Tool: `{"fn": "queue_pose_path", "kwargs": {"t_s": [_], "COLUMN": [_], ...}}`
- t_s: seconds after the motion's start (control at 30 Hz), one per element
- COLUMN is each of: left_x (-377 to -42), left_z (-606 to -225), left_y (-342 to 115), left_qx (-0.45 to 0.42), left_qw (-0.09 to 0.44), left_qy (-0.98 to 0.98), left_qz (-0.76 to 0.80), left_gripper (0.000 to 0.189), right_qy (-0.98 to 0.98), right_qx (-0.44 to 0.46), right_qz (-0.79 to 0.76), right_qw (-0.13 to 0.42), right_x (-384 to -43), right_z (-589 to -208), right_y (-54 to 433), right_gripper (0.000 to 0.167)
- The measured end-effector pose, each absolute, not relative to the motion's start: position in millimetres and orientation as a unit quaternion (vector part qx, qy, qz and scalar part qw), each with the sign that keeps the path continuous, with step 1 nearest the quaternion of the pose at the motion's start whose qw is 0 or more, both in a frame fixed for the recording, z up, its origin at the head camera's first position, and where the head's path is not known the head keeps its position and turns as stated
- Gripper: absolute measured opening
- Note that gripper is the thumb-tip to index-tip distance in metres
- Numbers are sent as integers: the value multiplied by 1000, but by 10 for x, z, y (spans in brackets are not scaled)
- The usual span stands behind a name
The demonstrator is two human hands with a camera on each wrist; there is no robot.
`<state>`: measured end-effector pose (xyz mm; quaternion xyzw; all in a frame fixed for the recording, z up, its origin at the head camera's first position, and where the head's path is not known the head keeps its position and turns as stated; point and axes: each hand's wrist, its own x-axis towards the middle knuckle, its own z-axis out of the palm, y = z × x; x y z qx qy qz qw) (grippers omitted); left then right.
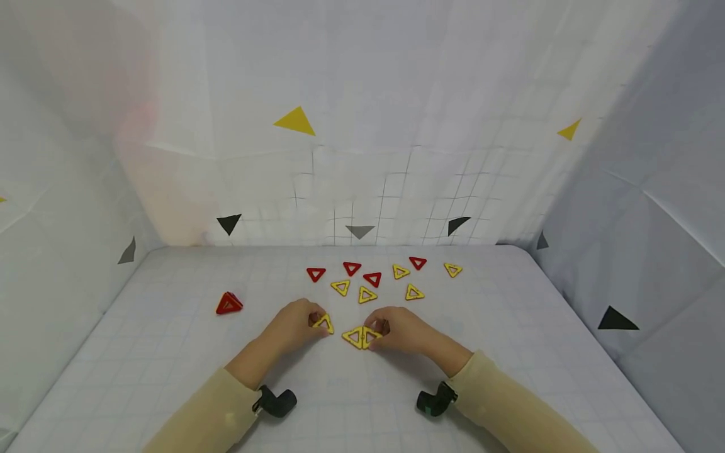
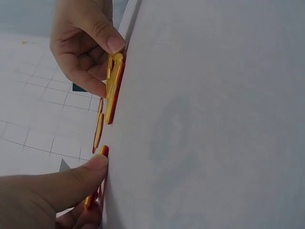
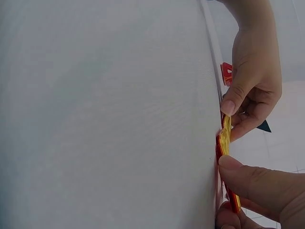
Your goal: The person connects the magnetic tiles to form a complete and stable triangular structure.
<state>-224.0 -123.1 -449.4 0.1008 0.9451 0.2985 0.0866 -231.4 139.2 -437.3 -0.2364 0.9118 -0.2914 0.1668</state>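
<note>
The left hand (image 1: pixel 297 324) pinches a yellow triangle (image 1: pixel 330 323) between thumb and fingers. Just to the right, the right hand (image 1: pixel 399 328) grips the right piece of a yellow pair (image 1: pixel 362 338), two triangular frames touching edge to edge. A narrow gap separates the left hand's triangle from the pair, and all three pieces are at the middle of the desk (image 1: pixel 340 396). The wrist views catch them nearly edge-on, with red showing along the yellow, so whether the pair lies flat or is slightly raised is hard to tell.

Beyond the hands, loose triangles are scattered on the far part of the desk. Four are red: one at the left (image 1: pixel 316 279), the others spread to its right. Five are yellow, the rightmost (image 1: pixel 453 266) well apart from the hands. To the left of the left hand, on its own, sits a red piece (image 1: pixel 231 299) that looks like several triangles together, perhaps stacked or standing.

Each wrist carries a black device, one on the left (image 1: pixel 275 402) and one on the right (image 1: pixel 433 401), just beyond beige sleeves (image 1: pixel 206 412).
</note>
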Motion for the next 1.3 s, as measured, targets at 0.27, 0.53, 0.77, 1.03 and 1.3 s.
{"fn": "queue_pose_path", "kwargs": {"t_s": [0.27,0.53,0.77,1.03,1.3], "left_x": [-2141,-2079,-2030,-2005,-1982], "left_z": [-4467,-4450,-4441,-4453,-4445], "left_y": [-1215,-1179,-1148,-1114,-1065], "left_qx": [119,137,149,151,154], "left_qw": [89,92,103,108,104], "left_qy": [939,937,935,938,940], "left_qz": [310,307,305,292,287], "left_gripper": [33,32,31,35,34], "right_qy": [916,919,919,922,921], "right_qx": [-229,-221,-222,-224,-223], "right_qz": [-287,-286,-287,-281,-286], "right_qw": [163,158,154,142,141], "right_x": [-2308,-2333,-2341,-2320,-2294], "right_z": [-4355,-4390,-4405,-4412,-4387], "right_y": [1377,1380,1373,1345,1321], "right_gripper": [35,33,33,32,32]}}
